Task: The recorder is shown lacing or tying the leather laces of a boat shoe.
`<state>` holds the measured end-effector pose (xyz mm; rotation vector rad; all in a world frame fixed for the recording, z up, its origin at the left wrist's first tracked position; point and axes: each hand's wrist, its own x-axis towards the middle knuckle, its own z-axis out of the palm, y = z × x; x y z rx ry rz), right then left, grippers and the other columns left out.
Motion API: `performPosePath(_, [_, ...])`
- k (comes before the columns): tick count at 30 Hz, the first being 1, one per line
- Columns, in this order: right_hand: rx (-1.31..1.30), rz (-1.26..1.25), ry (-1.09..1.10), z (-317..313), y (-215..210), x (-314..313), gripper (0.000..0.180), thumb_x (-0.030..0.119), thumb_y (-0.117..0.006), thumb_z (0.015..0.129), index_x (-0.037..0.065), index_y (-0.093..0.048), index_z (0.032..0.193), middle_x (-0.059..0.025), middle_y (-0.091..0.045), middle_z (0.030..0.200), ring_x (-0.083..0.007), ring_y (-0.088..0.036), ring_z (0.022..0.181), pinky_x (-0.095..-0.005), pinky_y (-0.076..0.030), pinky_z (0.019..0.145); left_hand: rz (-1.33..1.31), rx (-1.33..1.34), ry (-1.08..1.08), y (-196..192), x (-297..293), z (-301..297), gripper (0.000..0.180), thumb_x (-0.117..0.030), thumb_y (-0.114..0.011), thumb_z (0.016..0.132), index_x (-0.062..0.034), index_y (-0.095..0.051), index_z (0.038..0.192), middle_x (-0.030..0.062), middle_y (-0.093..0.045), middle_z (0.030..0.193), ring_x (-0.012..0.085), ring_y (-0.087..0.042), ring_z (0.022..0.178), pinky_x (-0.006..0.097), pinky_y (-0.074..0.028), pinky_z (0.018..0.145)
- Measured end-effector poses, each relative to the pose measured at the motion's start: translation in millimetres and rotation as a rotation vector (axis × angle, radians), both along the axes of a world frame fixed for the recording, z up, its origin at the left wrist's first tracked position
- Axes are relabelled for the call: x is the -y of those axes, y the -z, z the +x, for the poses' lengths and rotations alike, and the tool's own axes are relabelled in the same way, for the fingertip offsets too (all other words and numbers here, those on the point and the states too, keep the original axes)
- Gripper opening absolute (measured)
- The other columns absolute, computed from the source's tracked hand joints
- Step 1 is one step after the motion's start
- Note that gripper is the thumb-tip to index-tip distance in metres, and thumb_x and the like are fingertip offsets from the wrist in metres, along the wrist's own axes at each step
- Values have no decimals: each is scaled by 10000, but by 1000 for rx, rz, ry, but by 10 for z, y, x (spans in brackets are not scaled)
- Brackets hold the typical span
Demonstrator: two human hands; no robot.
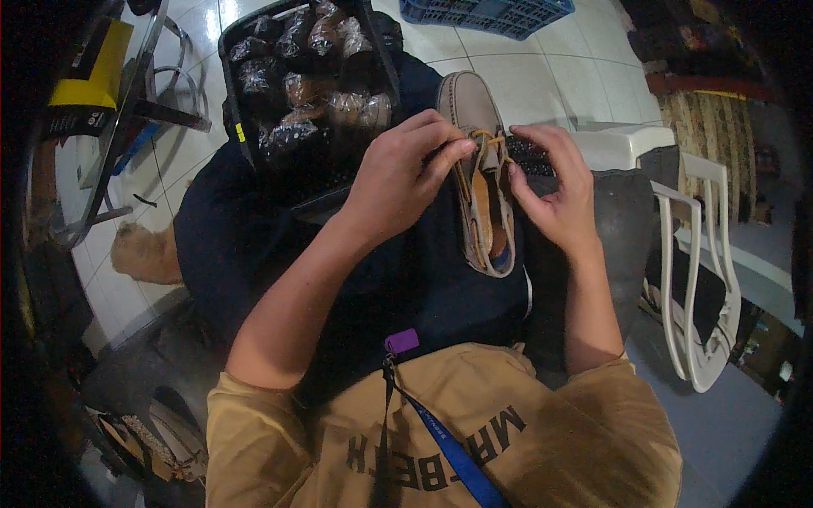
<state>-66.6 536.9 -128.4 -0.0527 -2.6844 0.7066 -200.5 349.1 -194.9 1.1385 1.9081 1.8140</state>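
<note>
A grey-beige boat shoe (471,106) with a tan lace (487,137) lies on my lap, toe pointing away from me. My left hand (405,173) pinches the lace at the shoe's left side, thumb and forefinger closed on it. My right hand (555,186) holds the lace at the shoe's right side with its fingertips. Both forearms come up from the lower edge over my dark trousers. The shoe's orange-brown insole (487,199) shows between my hands.
A black crate (246,144) of plastic-wrapped shoes stands just beyond my left hand. A white plastic chair (694,254) is at my right. A blue crate (487,15) sits on the white tiled floor ahead. A tan furry animal (144,252) lies at my left, with sandals (152,440) lower left.
</note>
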Motion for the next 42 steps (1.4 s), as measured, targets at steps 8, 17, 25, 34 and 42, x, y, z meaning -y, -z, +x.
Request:
performPosePath(8, [7,-5,8,2,1,14,403,29,-761,827,22,-698,1225,-169,-703,1152,-343,-693,1053,-405,-554,925,-169,430,126,-73,59,-43,220,-196,-682,1053,-17,-722,932,-15,-634,807,69,-555,813,250,-447,753])
performPosePath(17, [40,-31,-27,7,11,29,481,69,-798,782,27,-686,1248,-168,-691,1166,-351,-690,1067,-410,-556,931,-40,170,82,-47,39,9,144,-145,-797,934,-30,-725,985,-24,-656,827,72,-546,772,253,-444,722])
performPosePath(25, [41,-46,-19,-29,11,81,543,139,-865,767,66,-711,1283,-150,-687,1204,-325,-692,1076,-404,-566,934,-23,-1,-5,-30,21,9,184,-102,-832,887,-70,-764,1054,45,-738,923,144,-631,765,296,-471,688])
performPosePath(34, [-62,-49,-18,7,69,71,386,100,-904,747,134,-836,1125,-94,-709,1169,-202,-722,953,-317,-591,810,-14,-17,-16,-53,-10,21,157,-96,-831,880,-77,-752,1014,37,-719,911,144,-667,811,295,-472,680])
performPosePath(42, [-97,23,-41,-41,48,114,340,88,-899,736,81,-809,1064,-100,-709,1099,-230,-736,964,-338,-603,825,-45,-16,-34,-52,-7,40,180,-96,-828,880,-70,-742,1035,50,-706,940,145,-649,775,300,-501,669])
